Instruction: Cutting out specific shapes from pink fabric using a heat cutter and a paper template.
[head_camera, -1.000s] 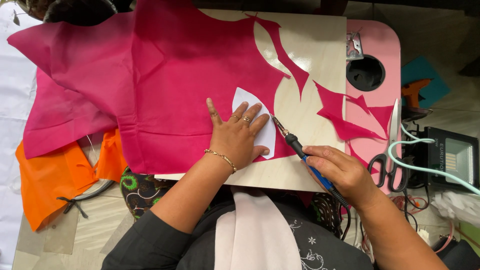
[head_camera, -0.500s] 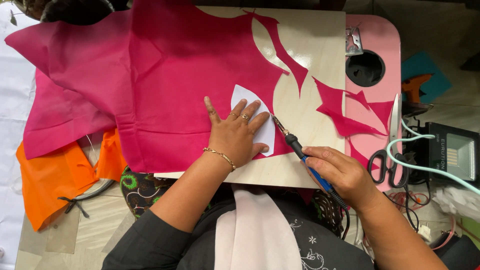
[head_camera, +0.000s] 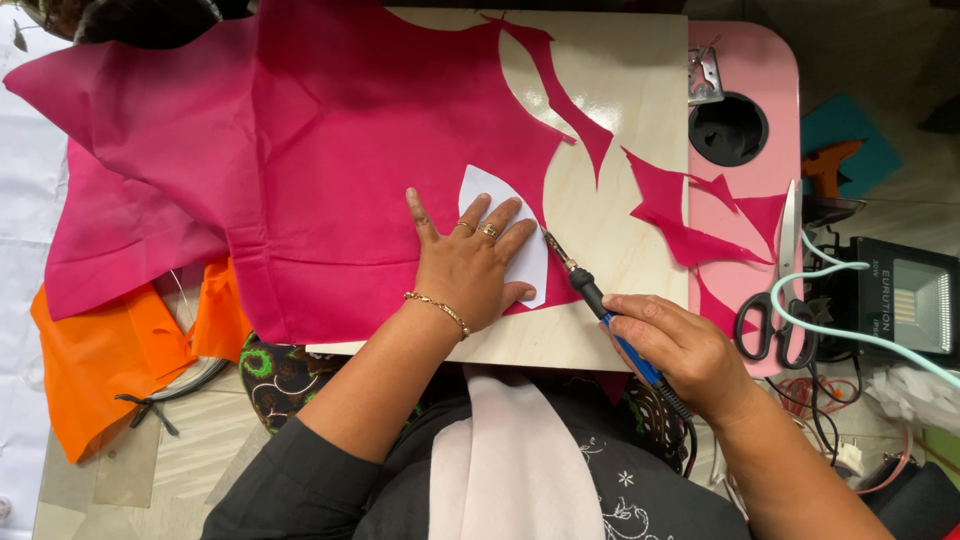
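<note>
Little is changing since the earlier frames: the hot cutting pen's tip is creeping slightly along the template's edge while both hands are keeping their places. The white paper template (head_camera: 510, 225) is lying on the pink fabric (head_camera: 330, 170), and the left hand (head_camera: 465, 265) is pressing flat on it with fingers spread, probably so that paper and cloth do not slide while the edge is being traced. The right hand (head_camera: 675, 350) is gripping the blue handle of the hot cutting pen (head_camera: 590, 295) closed like a pencil, slanting its tip against the template's right edge, just beside the left fingertips. Beyond the tip, curved pink offcuts (head_camera: 690, 215) are lying on the pale wooden board (head_camera: 640, 90) that is protecting the pink desk (head_camera: 750, 60). Right of the right hand, scissors (head_camera: 775, 300) are resting within easy reach. Well left of the left hand, orange fabric (head_camera: 100, 370) is hanging partly under the pink.
</note>
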